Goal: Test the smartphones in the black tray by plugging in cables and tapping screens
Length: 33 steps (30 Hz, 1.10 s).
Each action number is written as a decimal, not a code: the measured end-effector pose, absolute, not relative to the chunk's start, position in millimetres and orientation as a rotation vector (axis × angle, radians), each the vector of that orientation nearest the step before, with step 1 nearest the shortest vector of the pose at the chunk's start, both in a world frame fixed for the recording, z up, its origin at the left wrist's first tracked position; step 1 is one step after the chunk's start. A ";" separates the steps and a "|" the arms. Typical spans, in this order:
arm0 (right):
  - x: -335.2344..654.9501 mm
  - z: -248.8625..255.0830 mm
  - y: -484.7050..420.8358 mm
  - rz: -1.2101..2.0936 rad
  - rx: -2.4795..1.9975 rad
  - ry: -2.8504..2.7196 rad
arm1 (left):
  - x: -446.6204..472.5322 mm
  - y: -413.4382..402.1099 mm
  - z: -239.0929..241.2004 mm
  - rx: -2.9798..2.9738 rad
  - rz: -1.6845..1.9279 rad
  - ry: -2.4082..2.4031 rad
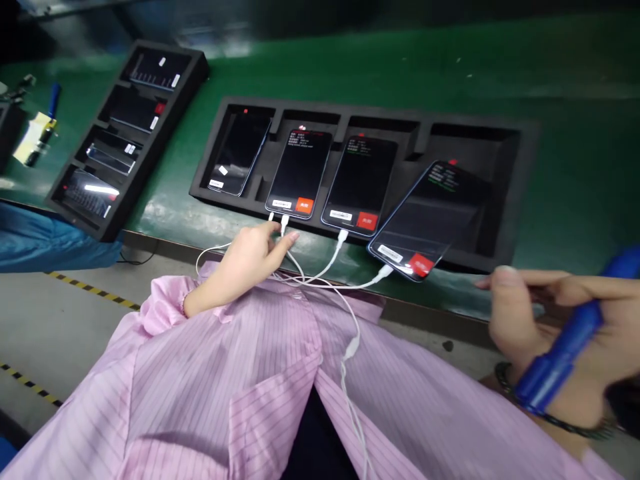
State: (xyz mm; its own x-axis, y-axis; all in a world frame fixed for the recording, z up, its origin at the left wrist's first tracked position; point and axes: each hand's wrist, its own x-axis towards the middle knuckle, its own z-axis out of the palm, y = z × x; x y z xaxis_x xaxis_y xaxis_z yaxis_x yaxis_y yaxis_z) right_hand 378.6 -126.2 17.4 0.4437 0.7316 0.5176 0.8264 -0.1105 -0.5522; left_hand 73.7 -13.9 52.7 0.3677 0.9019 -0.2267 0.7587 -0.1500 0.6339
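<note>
Four phones sit in a foam tray; the left hand pinches a white plug at the second phone, while the right hand clasps a blue marker.

A green counter carries a long black foam tray near its front edge, with four phones in its compartments, the rightmost one tilted with its lower end over the tray's front wall. Further left lies a second black tray, set at an angle, also holding four phones. At the counter's far left edge lie a blue-handled tool and a yellow note.
</note>
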 end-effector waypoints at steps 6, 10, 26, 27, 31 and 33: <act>370.2 14.4 -110.0 -0.246 -1.642 -1.427 | 86.1 -11.6 51.7 2.085 0.137 1.559; 371.4 7.2 -105.7 -0.164 -1.751 -1.328 | 92.4 -10.1 52.9 2.190 0.029 1.672; 387.4 -9.4 -95.6 -0.104 -1.631 -1.199 | 98.8 -8.2 58.3 2.262 -0.299 1.674; 387.0 -9.0 -95.0 -0.090 -1.650 -1.182 | 98.1 -7.9 57.2 2.273 -0.295 1.669; 386.3 -7.9 -91.6 -0.044 -1.659 -1.157 | 95.7 -7.9 52.2 2.307 -0.264 1.677; 386.5 -8.8 -90.5 -0.028 -1.655 -1.144 | 94.6 -8.4 49.3 2.325 -0.227 1.686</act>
State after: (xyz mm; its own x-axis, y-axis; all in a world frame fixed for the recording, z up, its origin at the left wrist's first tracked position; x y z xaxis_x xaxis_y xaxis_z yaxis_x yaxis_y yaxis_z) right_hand 386.5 -90.5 -8.8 0.5384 0.6545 0.5309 0.6800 0.0346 -0.7324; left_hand 94.6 -8.4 49.3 0.3146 0.9082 -0.2760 0.9489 -0.2929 0.1176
